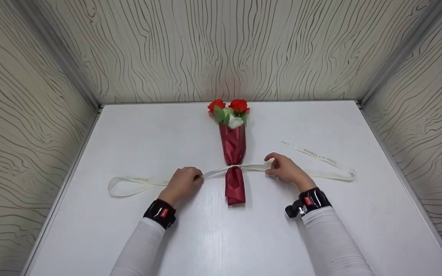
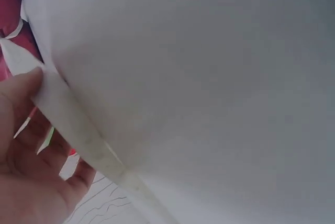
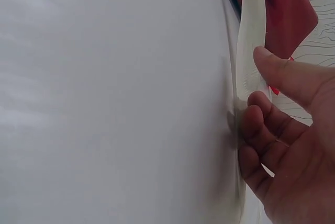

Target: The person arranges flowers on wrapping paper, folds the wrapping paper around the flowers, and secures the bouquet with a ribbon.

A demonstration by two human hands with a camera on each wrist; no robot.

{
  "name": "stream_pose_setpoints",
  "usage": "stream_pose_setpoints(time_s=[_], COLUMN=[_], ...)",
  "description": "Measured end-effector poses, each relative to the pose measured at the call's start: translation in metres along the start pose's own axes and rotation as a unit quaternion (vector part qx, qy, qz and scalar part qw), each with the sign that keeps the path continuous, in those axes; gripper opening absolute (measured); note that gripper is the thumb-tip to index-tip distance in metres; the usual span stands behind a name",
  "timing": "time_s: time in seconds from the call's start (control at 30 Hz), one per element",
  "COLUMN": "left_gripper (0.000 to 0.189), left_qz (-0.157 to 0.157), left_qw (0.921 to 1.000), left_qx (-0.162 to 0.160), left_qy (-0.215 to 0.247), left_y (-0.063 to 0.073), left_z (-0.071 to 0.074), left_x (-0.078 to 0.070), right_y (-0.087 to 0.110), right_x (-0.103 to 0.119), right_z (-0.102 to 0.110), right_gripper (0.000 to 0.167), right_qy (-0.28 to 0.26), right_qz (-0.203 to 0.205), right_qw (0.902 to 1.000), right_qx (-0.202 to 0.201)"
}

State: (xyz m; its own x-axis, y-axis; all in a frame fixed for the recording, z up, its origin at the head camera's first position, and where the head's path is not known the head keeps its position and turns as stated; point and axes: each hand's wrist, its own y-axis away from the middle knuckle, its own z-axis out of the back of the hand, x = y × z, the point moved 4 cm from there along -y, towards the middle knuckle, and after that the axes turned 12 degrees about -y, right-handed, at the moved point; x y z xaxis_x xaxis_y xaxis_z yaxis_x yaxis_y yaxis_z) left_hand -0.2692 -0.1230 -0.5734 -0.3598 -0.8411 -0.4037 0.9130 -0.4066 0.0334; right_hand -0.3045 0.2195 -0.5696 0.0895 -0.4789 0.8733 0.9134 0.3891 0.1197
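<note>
A small bouquet [image 1: 235, 143] in dark red wrapping, with red and white flowers, lies mid-table in the head view. A cream ribbon [image 1: 215, 171] with printed lettering crosses its narrow waist and runs out both ways. Left of the bouquet, my left hand [image 1: 184, 183] pinches the ribbon; in the left wrist view the thumb lies over its edge, other fingers behind. On the right side, my right hand [image 1: 287, 170] is at the ribbon, thumb and forefinger apart and fingers loosely bent. In the right wrist view, fingertips [image 3: 252, 116] sit right at the ribbon [image 3: 251, 30].
The ribbon's left part [image 1: 115, 188] loops on the white table [image 1: 205, 245]. Its right part [image 1: 349, 175] folds back toward the far side. Wood-patterned panels [image 1: 225, 50] enclose the table at the back and both sides.
</note>
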Motion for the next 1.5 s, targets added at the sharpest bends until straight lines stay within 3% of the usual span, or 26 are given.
stream_pose_setpoints(time_s=[0.07, 0.13, 0.3, 0.4, 0.6, 0.77, 0.9, 1.07, 1.17, 1.3, 1.5], left_gripper=[0.010, 0.010, 0.011, 0.014, 0.025, 0.014, 0.021, 0.022, 0.022, 0.022, 0.025], left_qz=[-0.007, -0.015, -0.055, -0.076, -0.101, -0.079, -0.061, -0.090, -0.107, -0.104, -0.106], left_qw=[0.9974, 0.9898, 0.9732, 0.9673, 0.9648, 0.9512, 0.9421, 0.9316, 0.9196, 0.9037, 0.8981], left_qx=[0.044, 0.087, 0.120, 0.132, 0.179, 0.226, 0.243, 0.212, 0.169, 0.096, 0.016], left_qy=[0.056, 0.112, 0.188, 0.203, 0.164, 0.195, 0.223, 0.281, 0.338, 0.404, 0.427], left_y=[0.001, 0.003, 0.004, 0.003, 0.003, 0.007, 0.008, 0.007, 0.002, -0.007, -0.022], left_z=[0.001, 0.002, 0.010, 0.014, 0.020, 0.026, 0.034, 0.047, 0.052, 0.053, 0.045], left_x=[0.001, 0.000, -0.006, -0.013, -0.021, -0.014, -0.008, -0.007, -0.011, -0.020, -0.038], right_y=[-0.001, -0.001, 0.002, 0.002, 0.001, 0.001, 0.001, 0.000, -0.001, -0.002, -0.002], right_x=[-0.001, -0.001, -0.001, -0.001, 0.000, -0.001, -0.001, 0.000, -0.001, -0.004, -0.005], right_z=[-0.001, -0.002, -0.003, -0.003, -0.004, -0.005, -0.004, -0.004, -0.003, -0.003, -0.006], right_gripper=[0.046, 0.050, 0.045, 0.038, 0.029, 0.027, 0.025, 0.021, 0.017, 0.015, 0.016], right_qy=[0.003, 0.007, 0.020, 0.034, 0.048, 0.049, 0.051, 0.055, 0.063, 0.069, 0.068], right_qz=[0.001, -0.006, -0.035, -0.035, -0.024, -0.034, -0.035, -0.021, -0.023, -0.027, -0.024], right_qw=[1.0000, 1.0000, 0.9992, 0.9988, 0.9986, 0.9982, 0.9980, 0.9981, 0.9976, 0.9968, 0.9969], right_qx=[-0.002, -0.002, 0.001, 0.001, -0.006, -0.011, -0.014, -0.016, -0.021, -0.028, -0.034])
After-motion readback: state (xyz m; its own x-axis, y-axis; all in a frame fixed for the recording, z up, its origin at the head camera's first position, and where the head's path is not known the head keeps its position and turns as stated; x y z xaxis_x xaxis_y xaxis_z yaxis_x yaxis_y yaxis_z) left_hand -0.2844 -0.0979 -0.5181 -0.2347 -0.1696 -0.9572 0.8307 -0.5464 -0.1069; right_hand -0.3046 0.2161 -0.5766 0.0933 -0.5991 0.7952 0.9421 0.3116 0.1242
